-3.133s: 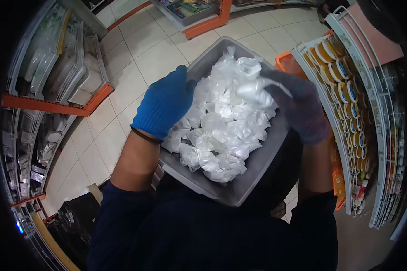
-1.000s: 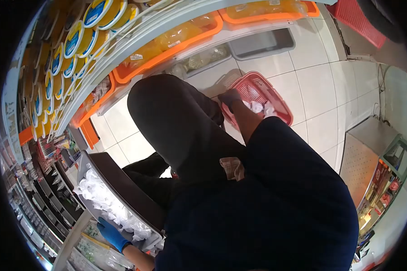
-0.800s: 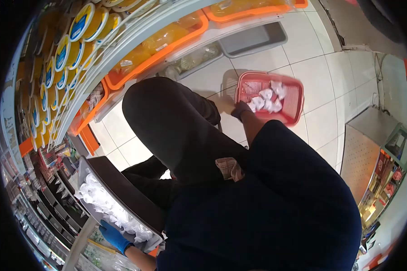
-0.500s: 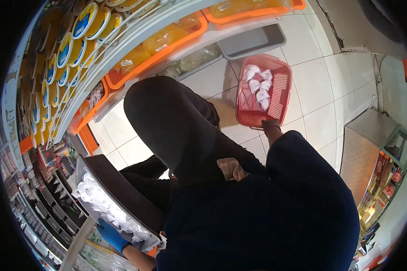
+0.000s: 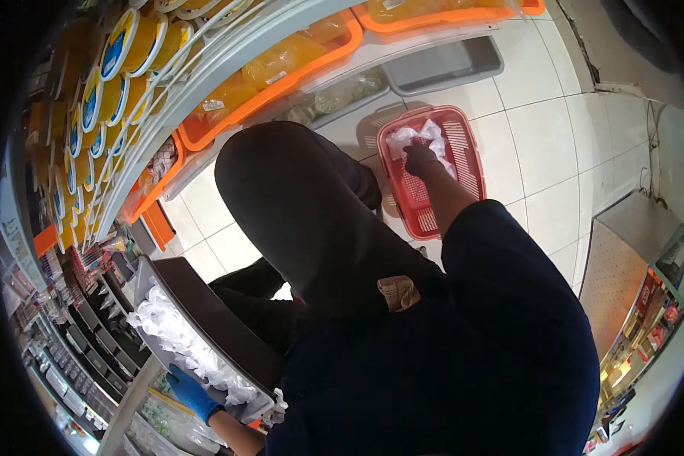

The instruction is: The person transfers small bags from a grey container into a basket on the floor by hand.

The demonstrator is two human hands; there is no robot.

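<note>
**Head view: one hand props the bin, the other reaches into the floor basket**

Head view looks straight down my own body, so my dark top fills the middle and the two hands sit at opposite edges. My left hand [image 5: 190,391], in a blue glove, is curled under the low corner of the grey bin [image 5: 205,323]. The bin rests tilted against my thigh, and that grip at the bottom edge is what seems to keep the small white knotted bags [image 5: 178,346] from sliding out; they are heaped along the lower wall.

My right hand [image 5: 420,161], in a dark glove, is stretched down into the red plastic basket [image 5: 463,163] on the tiled floor [image 5: 543,144]. Its fingers are bent down onto a few white bags [image 5: 404,137] bunched at the far end of the basket; I cannot tell whether they pinch one or only press on them. The basket stands just beside the bottom shelf [image 5: 441,64], within an arm's reach of where I crouch, which lets me work without setting the bin down. Yellow tubs [image 5: 102,76] with blue lids line the racks to my left.
</note>
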